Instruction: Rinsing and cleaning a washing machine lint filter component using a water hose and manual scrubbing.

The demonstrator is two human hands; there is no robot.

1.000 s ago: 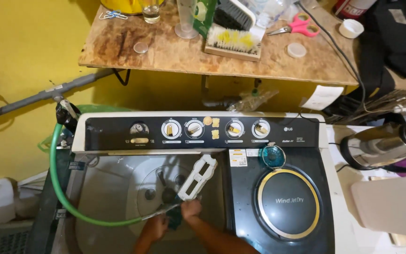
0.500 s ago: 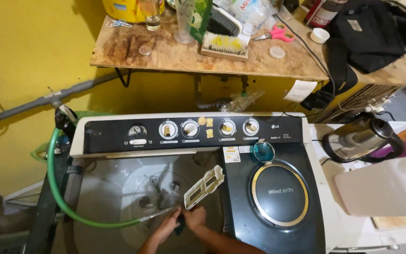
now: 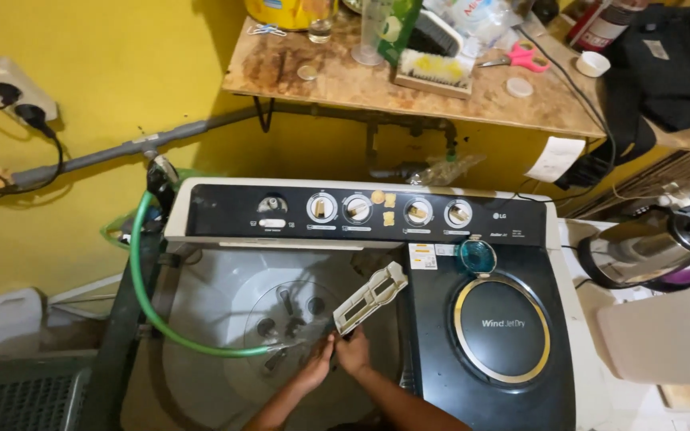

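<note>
Over the open tub (image 3: 201, 319), near its front edge, our left hand (image 3: 314, 369) and right hand (image 3: 354, 353) are together, fingers clamped on the lower end of the white filter (image 3: 370, 298), beside the hose (image 3: 153, 307) tip. We should hold it firmly and keep it above the tub.

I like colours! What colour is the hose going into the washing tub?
Green: the hose shows best in the head view.
</note>
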